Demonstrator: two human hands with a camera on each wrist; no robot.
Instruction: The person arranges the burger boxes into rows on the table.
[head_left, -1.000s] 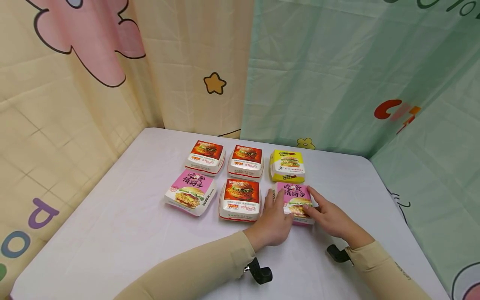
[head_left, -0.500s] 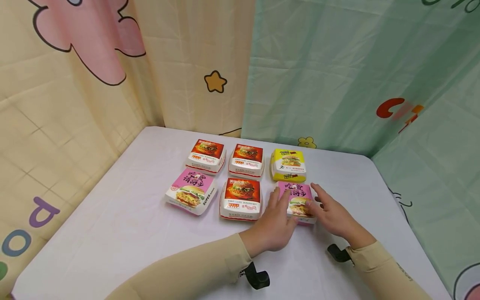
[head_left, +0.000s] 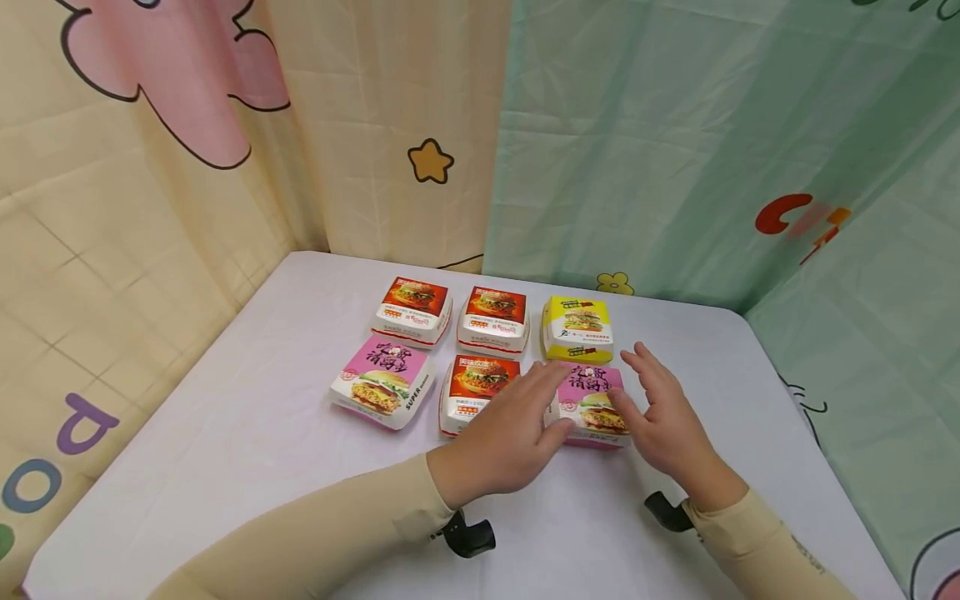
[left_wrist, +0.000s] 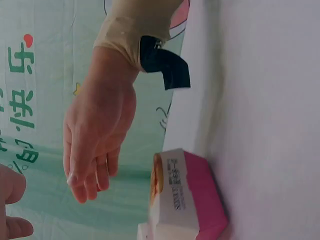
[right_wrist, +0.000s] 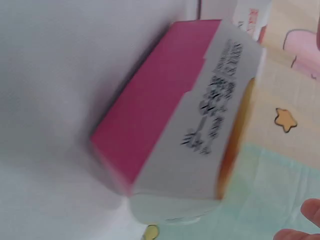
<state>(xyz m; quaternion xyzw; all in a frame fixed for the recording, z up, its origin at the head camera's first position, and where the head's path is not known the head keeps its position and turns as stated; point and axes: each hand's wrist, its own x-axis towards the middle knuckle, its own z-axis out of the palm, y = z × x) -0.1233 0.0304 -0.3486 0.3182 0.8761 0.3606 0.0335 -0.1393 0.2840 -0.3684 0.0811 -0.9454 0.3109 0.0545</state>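
Observation:
A pink-and-white burger box lies at the front right of the table. My left hand hovers left of it, fingers straight, covering part of a red-and-white burger box. To the pink box's right is my right hand, fingers extended and spread, holding nothing. In the left wrist view the right hand hangs above the pink box, apart from it. The right wrist view shows the pink box's side near the camera, with right fingertips at the corner.
Behind stand two more red-and-white burger boxes and a yellow-and-white one. Another pink box sits at the front left, slightly turned. The white-covered table meets printed curtains at its back.
Both hands have come off the pink box. The left hand has moved left and toward the viewer, over the red box; the right hand has lifted slightly and spread. The boxes stay in place.

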